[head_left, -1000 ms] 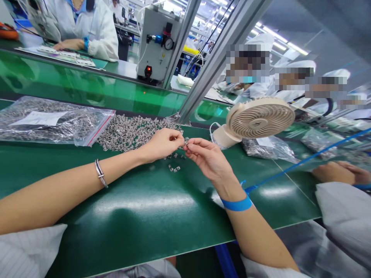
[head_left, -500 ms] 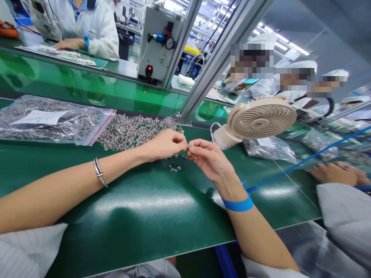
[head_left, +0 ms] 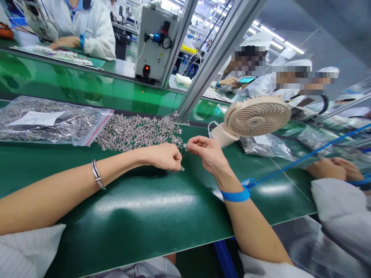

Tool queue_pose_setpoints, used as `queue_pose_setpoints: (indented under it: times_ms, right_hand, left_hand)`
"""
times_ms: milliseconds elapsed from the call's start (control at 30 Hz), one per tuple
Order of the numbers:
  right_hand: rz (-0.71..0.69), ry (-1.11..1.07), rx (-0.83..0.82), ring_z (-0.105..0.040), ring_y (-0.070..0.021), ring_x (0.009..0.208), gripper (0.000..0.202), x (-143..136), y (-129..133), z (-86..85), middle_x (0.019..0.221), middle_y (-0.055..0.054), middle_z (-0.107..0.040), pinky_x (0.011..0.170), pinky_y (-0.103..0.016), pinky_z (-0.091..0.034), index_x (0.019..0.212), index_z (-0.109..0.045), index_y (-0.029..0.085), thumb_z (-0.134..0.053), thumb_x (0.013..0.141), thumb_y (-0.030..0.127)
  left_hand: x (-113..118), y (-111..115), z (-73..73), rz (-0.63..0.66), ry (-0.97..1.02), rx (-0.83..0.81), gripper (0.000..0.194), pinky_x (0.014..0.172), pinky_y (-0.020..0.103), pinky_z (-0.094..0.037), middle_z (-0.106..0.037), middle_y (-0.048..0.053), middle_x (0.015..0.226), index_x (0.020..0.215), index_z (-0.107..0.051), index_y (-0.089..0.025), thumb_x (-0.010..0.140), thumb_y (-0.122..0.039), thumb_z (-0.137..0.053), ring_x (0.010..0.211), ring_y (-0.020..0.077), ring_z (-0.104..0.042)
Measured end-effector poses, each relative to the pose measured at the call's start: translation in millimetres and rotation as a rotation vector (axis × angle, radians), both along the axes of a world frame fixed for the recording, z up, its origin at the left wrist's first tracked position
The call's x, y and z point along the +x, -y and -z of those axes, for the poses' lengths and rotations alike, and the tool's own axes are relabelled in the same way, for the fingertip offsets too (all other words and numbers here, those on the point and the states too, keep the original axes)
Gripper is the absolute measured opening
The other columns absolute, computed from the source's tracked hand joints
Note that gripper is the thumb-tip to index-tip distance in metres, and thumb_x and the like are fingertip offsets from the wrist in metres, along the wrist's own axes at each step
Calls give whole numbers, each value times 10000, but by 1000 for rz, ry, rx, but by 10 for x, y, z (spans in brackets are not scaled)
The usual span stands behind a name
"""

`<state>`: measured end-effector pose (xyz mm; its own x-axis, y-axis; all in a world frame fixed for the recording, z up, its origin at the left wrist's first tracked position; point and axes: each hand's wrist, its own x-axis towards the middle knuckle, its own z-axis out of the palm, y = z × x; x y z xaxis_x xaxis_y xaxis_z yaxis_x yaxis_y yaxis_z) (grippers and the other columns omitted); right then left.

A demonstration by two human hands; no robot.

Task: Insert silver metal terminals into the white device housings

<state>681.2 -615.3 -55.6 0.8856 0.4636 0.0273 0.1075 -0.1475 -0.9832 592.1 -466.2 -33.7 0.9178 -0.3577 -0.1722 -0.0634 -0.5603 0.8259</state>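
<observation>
A heap of small silvery metal parts (head_left: 136, 131) lies on the green tabletop (head_left: 139, 216). My left hand (head_left: 165, 156) is closed just in front of the heap, low over the table, with a small part showing at its fingertips; its underside is hidden. To the right, my right hand (head_left: 207, 151) pinches a small metal part (head_left: 184, 146) between thumb and forefinger, beside the heap's right end. The two hands are apart. A blue strap with a cord circles my right wrist, and a metal bangle sits on my left forearm.
A clear bag of metal parts (head_left: 55, 121) lies at the left. A beige fan (head_left: 255, 117) stands right of a slanted metal post (head_left: 208, 65). Another bag (head_left: 268, 146) lies beyond it. A person's hands (head_left: 333, 169) are at the far right.
My hands have separated. My left hand has moved down and slightly left, towards the loose parts in front of the heap, while my right hand stays raised in a pinch. The view has shifted slightly.
</observation>
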Motion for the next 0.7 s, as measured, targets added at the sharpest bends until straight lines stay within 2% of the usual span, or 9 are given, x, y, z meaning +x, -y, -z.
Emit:
queue_pose_setpoints:
  times_ms: [133,233,300,367,433,500,567,633,700]
  right_hand:
    - [-48,19,-104,-455,-89,541,100,86,28,55,530,36,-543,529,-245,-335,550,-608,171,-692,502,194]
    - [-65,47,-132,-461,-99,539,133,96,33,69,521,31,-537,531,-255,-332,567,-605,175,-704,539,260]
    - [-29,87,-133,-463,-107,538,146,113,37,85,516,29,-531,530,-260,-330,570,-597,183,-696,565,290]
    - [51,156,-130,-458,-111,537,134,150,44,117,517,30,-527,538,-264,-333,577,-587,191,-665,600,297]
    - [140,251,-137,-449,-114,539,121,199,52,163,529,30,-530,553,-268,-340,592,-585,196,-615,647,300]
    - [195,343,-158,-442,-116,543,137,241,56,215,557,26,-547,562,-271,-343,606,-592,199,-572,688,307]
    - [204,401,-185,-441,-118,546,158,263,54,262,583,23,-569,571,-274,-350,627,-610,202,-547,716,318]
    - [177,419,-207,-474,-127,569,167,262,45,300,639,14,-612,600,-282,-380,696,-641,206,-525,738,318]
    - [120,436,-199,-563,-152,693,187,251,32,334,789,-12,-673,697,-301,-429,779,-666,210,-505,752,302]
  left_hand:
    - [-43,33,2,82,-5,131,235,479,247,-274,-441,-34,418,380,-473,-179,587,-113,-560,442,96,-373]
    - [-61,56,21,59,41,240,306,486,261,-275,-397,-26,388,373,-414,-178,606,-138,-608,431,110,-363]
    - [-64,70,37,30,75,313,267,508,266,-305,-449,-5,437,431,-449,-173,629,-171,-628,469,131,-420]
    - [-71,97,56,-33,136,387,103,599,290,-377,-580,56,625,624,-576,-149,689,-224,-603,619,183,-525]
    - [-94,147,87,-111,212,454,288,768,372,-412,-619,153,944,948,-608,-102,770,-318,-542,886,275,-557]
    - [-131,210,140,-132,257,501,546,919,483,-352,-485,218,1257,1232,-482,-97,809,-442,-499,1143,367,-442]
    - [-161,257,216,-86,244,531,768,1006,560,-254,-271,214,1452,1390,-320,-140,777,-560,-516,1302,429,-247]
    - [-161,261,300,-52,202,564,885,1047,601,-162,-89,179,1524,1453,-193,-161,762,-614,-507,1361,453,-64]
    - [-125,215,373,-76,169,603,891,1057,627,-97,1,155,1535,1469,-122,-139,796,-636,-428,1365,459,38]
